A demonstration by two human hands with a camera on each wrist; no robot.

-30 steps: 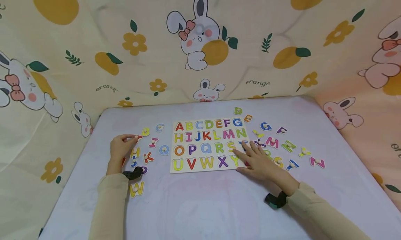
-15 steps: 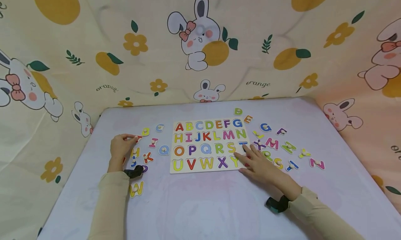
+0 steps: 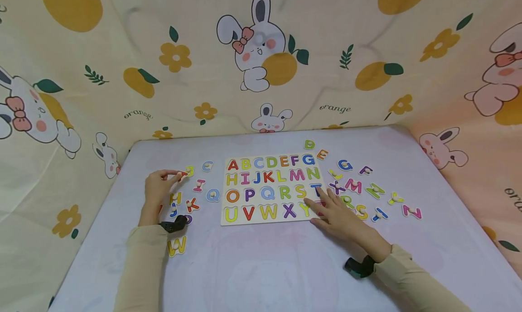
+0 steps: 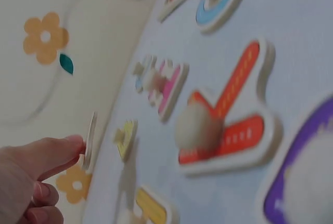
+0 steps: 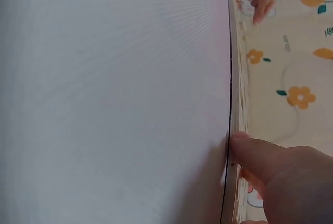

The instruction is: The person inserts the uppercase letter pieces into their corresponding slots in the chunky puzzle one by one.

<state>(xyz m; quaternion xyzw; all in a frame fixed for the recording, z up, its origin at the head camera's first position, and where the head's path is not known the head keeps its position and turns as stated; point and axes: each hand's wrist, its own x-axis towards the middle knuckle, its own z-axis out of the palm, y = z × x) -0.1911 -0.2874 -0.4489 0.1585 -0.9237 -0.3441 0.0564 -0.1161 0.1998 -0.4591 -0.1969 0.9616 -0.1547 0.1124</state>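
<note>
Left hand [image 3: 157, 192], left of the alphabet board [image 3: 240, 187], pinches a red letter piece [image 4: 89, 143] between thumb and fingertips; which letter it is cannot be read. In the last second the piece has moved slightly up and toward the board, and now partly covers the loose yellow B [image 3: 190, 170] in the head view. The left wrist view shows it edge-on and apparently clear of the surface [image 3: 261, 266], so it looks picked up but not set on the board. Right hand [image 3: 336, 212] grasps no piece; its fingers lie spread over the board's right side, thumb at the near edge.

The board is a thin, flat, pale rectangle bearing rows of coloured letters. Left of it, the red K [image 3: 192, 205] has a smooth coloured face, a pale rim following its outline and a rounded, wood-like knob. Beyond the board hangs a creased, rabbit-printed cloth [image 3: 183, 94].
</note>
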